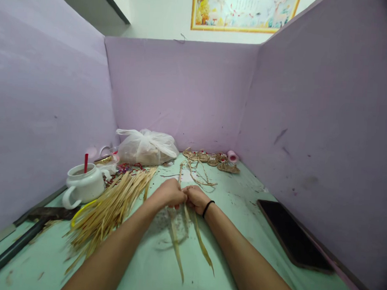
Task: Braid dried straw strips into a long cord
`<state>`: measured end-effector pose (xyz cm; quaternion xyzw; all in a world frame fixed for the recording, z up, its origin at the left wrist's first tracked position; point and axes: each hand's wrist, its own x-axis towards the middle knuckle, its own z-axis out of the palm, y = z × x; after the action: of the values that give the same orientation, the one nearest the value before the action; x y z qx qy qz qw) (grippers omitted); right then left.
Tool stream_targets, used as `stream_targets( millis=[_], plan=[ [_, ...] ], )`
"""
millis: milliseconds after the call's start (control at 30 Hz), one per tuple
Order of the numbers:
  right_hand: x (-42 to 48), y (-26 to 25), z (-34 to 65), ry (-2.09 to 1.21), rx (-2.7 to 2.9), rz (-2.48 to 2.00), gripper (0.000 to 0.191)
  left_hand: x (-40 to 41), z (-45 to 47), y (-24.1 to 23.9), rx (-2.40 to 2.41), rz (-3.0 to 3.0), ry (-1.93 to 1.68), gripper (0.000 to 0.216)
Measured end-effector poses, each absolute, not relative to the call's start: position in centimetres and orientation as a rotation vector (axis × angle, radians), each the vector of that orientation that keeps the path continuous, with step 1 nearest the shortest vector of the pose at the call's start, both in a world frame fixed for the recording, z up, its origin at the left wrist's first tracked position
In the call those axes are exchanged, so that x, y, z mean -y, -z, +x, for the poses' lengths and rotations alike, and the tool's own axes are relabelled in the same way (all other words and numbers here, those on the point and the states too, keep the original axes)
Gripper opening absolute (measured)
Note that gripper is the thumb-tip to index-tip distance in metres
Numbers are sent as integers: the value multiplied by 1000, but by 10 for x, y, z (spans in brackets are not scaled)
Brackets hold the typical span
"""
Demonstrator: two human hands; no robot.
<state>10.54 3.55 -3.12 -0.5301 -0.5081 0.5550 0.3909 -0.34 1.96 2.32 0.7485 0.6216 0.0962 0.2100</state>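
My left hand (171,193) and my right hand (195,198) meet over the middle of the green table. The fingers of both are closed in a pinch on flat straw strips (176,245), whose loose ends hang down toward me. A thin braided straw cord (180,173) runs away from my hands toward the back and loops on the table. What lies right between the fingertips is hidden. A black band circles my right wrist. To the left of my left arm lies a thick bundle of dry straw strips (116,206).
Left stand a white pot (85,182) with a red stick and a hammer (24,239). A tied plastic bag (147,147) sits at the back, near several small woven straw pieces (227,167) and a pink roll (232,156). A phone-like black slab (291,233) lies right. Purple partitions (180,95) surround the table.
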Motion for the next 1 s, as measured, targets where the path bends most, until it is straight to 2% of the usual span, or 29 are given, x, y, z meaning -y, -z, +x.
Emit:
stream_targets(
  millis=[133,367,533,733,1000],
  plan=[
    [-38,31,108,-1490,1256,-1332,13,-42,-19,-24,-1732,1607,-677,16],
    [-37,29,111,-1502,1289,-1299,15,-51,-13,1,-1364,1123,-446,18],
    [-40,34,113,-1237,1584,-1335,18,-56,-17,2,-1484,1153,-366,15],
    [-45,41,113,-925,1783,-1448,12,-57,-19,7,-1473,1212,-303,15],
    [-36,24,114,-513,1930,-1684,14,-48,-15,7,-1558,1419,-366,14]
  ],
)
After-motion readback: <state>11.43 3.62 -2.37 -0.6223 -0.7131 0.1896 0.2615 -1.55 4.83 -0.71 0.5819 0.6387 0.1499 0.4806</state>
